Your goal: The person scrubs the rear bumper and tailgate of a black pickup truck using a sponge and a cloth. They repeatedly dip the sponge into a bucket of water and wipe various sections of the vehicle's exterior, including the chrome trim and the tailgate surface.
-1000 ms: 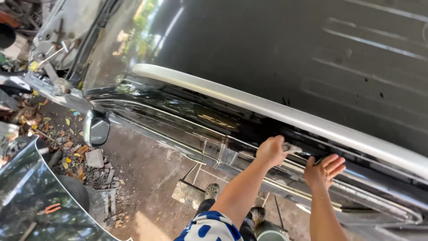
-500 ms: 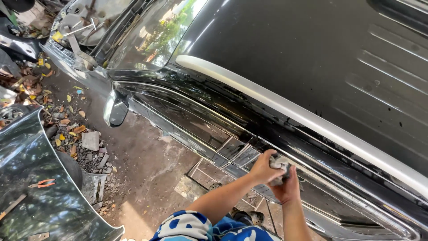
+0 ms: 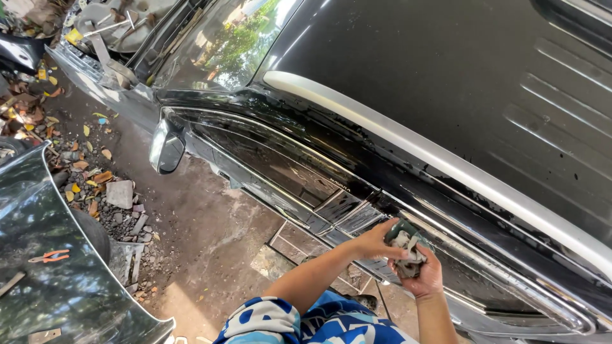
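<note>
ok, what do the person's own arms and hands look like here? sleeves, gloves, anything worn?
Both hands are bare: the left hand and right hand show no gloves, and no rings, watch or wristband can be made out. The forearms are uncovered up to the elbows. At the bottom edge a short-sleeved top shows, blue with large white rounded blotches and some lighter blue patches. No cables or markings on the arms.

A crumpled grey-white cloth rag, with a dark green fold showing at its top, is sitting bunched between two hands, lying just beside the glossy black car door's upper edge, under the silver roof rail.
</note>
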